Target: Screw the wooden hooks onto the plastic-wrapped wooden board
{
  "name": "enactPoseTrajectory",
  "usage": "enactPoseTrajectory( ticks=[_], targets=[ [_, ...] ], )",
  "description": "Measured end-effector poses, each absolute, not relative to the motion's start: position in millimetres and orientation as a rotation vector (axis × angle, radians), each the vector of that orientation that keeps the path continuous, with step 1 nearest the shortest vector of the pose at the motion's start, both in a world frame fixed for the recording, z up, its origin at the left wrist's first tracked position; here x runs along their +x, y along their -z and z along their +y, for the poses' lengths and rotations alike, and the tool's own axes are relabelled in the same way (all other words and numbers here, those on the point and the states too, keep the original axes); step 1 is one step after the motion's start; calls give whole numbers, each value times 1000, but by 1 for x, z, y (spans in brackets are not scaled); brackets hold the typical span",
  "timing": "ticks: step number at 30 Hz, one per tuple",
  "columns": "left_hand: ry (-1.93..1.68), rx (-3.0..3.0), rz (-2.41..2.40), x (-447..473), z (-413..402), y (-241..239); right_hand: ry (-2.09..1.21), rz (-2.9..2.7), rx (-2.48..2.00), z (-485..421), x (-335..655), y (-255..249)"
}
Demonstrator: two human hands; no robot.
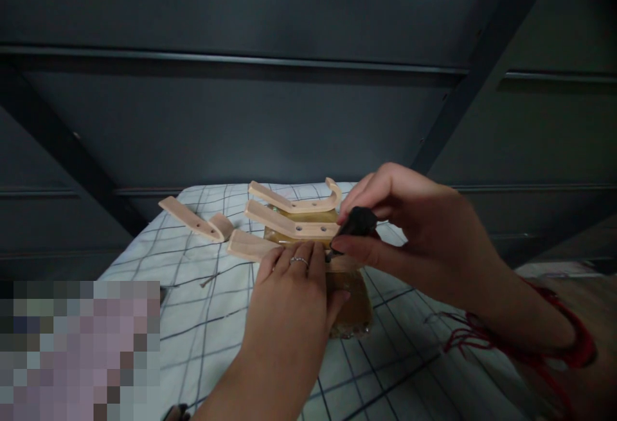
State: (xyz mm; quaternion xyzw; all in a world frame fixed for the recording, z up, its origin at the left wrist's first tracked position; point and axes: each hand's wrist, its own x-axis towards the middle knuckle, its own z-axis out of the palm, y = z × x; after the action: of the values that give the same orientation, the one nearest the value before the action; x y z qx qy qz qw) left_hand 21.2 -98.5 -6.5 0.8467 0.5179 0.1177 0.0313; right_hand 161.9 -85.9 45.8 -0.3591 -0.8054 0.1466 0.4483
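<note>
My left hand (292,292), a ring on one finger, presses its fingertips down on the nearest pale wooden hook (247,245). Its thumb rests on a brown block wrapped in clear film (355,308), under the hooks. Pinched between the thumb and fingers of my right hand (414,231) is a short black-handled screwdriver (357,225), its dark tip pointing down at the nearest hook. Just behind lies a second wooden hook (272,217), with screws in its two holes. Farther back is a third hook (308,205), its curled end upward.
Another wooden hook (186,217) lies apart on the left of the checked cloth (207,337). A dark panelled wall (270,119) rises directly behind the cloth-covered surface. Red cord tassels (465,331) hang from my right wrist. The lower left corner is pixelated.
</note>
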Motion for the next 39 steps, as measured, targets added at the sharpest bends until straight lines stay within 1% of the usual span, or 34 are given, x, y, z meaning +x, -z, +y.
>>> enactPoseTrajectory(
  ticks=[3,7,9,13,20,28,33,39],
  targets=[
    [-369,2594,1595,21,-98,6,-296,-1953,-916,-85,162,-46],
    [-368,2609,1610,21,-97,8,-76,-1935,-873,-78,167,-44],
    [-362,2606,1614,21,-97,8,-30,-1938,-852,-75,169,-44],
    [-336,2587,1630,21,-98,7,-54,-2020,-817,-74,173,-45],
    [-337,2597,1630,22,-97,8,34,-2187,-802,-74,181,-49],
    [-372,2633,1604,22,-97,8,-34,-2061,-887,-76,178,-50],
    [-365,2619,1612,22,-98,7,-134,-1942,-915,-77,171,-47],
    [-388,2633,1608,22,-98,8,8,-1969,-869,-72,171,-43]
  ],
)
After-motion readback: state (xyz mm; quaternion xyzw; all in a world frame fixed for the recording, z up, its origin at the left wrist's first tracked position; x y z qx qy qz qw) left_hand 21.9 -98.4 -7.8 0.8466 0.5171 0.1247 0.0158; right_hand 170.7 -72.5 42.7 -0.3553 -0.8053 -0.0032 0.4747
